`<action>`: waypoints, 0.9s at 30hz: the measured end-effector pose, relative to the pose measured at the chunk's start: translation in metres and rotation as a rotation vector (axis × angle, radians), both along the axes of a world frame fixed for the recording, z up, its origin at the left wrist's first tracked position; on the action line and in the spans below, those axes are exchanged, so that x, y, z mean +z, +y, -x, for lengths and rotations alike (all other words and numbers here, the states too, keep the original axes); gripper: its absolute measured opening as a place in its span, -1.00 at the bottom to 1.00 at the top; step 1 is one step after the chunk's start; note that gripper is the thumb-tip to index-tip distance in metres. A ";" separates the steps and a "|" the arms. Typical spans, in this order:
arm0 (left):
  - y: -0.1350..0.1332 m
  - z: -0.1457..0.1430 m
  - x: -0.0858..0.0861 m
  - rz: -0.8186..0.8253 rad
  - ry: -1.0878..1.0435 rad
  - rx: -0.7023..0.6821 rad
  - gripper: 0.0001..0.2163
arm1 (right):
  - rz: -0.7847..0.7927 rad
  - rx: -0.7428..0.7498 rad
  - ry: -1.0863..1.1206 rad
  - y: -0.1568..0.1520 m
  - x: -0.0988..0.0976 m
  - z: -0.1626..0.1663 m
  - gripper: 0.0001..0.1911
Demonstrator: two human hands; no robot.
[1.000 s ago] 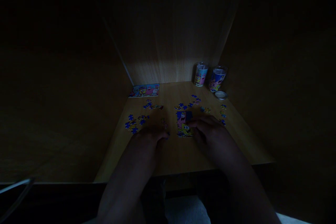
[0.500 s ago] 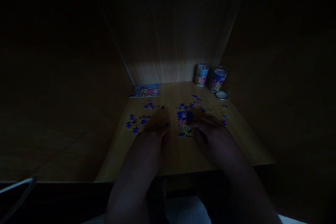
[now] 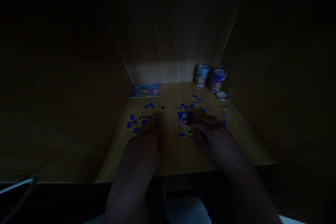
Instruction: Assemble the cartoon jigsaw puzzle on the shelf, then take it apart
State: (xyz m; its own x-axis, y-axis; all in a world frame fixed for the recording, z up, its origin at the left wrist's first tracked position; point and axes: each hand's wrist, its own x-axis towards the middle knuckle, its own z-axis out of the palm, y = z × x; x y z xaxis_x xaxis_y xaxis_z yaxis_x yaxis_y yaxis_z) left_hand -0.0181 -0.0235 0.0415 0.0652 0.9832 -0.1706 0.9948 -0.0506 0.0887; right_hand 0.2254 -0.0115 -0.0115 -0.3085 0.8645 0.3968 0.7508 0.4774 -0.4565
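On the wooden desk, a small jigsaw block (image 3: 183, 124) of joined pieces shows a pink and a yellow cartoon figure on blue. My right hand (image 3: 214, 133) lies at its right edge, fingers curled and fingertips on the yellow figure. To the left of the block is my left hand (image 3: 147, 141), with its fingers closed and a small dark puzzle piece (image 3: 156, 119) at the tips. Dim light blurs the grip. Close by lie loose blue and yellow puzzle pieces (image 3: 134, 126). More blue pieces (image 3: 185, 107) lie just beyond the block.
A cartoon picture card (image 3: 145, 91) lies at the back left. Two printed canisters (image 3: 201, 76) with clear tops stand at the back right, a round lid (image 3: 222, 95) beside them. Several pieces (image 3: 224, 114) lie along the right side. Dark panels enclose the desk (image 3: 178, 161).
My left hand has moved left, away from the jigsaw block, and a small piece now shows at its fingertips nearer the left pile. My right hand has hardly moved.
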 end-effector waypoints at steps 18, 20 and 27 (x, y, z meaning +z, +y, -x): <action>0.014 -0.028 -0.013 -0.159 -0.059 -0.106 -0.60 | 0.003 0.012 0.029 0.000 0.000 0.000 -0.66; 0.016 -0.030 -0.014 -0.188 -0.059 -0.099 -0.62 | 0.002 0.019 0.024 0.000 0.000 -0.001 -0.65; 0.019 -0.027 -0.015 -0.236 -0.166 -0.031 -0.66 | -0.031 -0.069 0.085 -0.003 0.002 -0.003 -0.59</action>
